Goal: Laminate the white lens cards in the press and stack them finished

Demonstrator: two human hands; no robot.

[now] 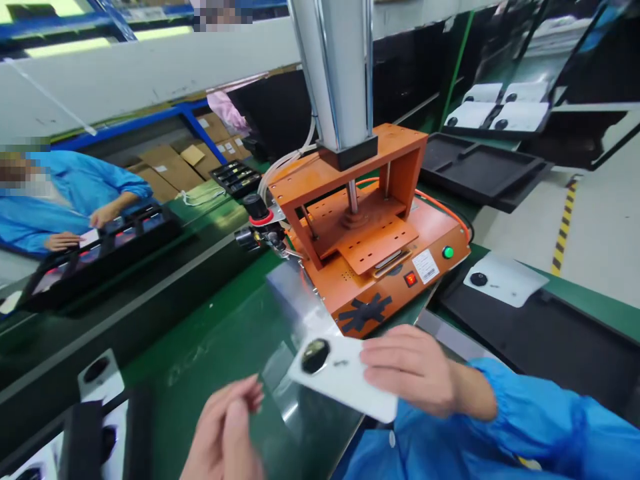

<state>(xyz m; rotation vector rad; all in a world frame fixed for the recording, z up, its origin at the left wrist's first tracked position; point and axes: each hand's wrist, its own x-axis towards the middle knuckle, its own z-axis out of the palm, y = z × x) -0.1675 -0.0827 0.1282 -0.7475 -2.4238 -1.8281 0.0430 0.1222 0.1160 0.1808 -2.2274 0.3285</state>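
My right hand is closed on a white phone back cover, its fingers over the right end. The cover is tilted, with a round black camera area at its left end and a small dark mark beside it. To its left is my left hand, thumb and fingers drawn together; anything between them is too small or hidden to make out. Clear plastic film shows between that hand and the cover, partly behind the cover. Just beyond stands an orange press with a green button and a lit red switch.
More white covers sit in a black tray at lower left. Another white cover rests on a black tray at right. Black trays lie farther back. Across the line, a person in blue works at a tray.
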